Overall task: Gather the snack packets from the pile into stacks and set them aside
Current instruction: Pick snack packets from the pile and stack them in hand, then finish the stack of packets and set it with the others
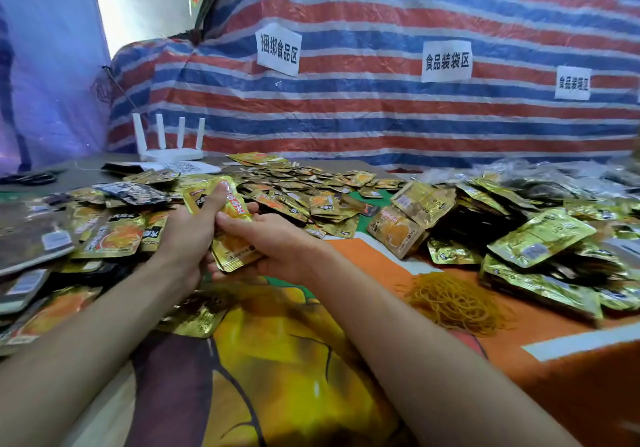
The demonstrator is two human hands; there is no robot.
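packets crowd around bare cloth.

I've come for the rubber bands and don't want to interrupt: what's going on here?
A person is gathering gold snack packets. Both hands hold one small stack: the left hand grips it with the thumb on top, the right hand holds its other side. The loose pile lies beyond the hands, other packets are heaped at the right, and the rubber bands lie on the orange cloth nearby.

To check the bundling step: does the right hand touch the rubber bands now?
No, the right hand holds the packets with the left hand; the rubber bands lie apart.
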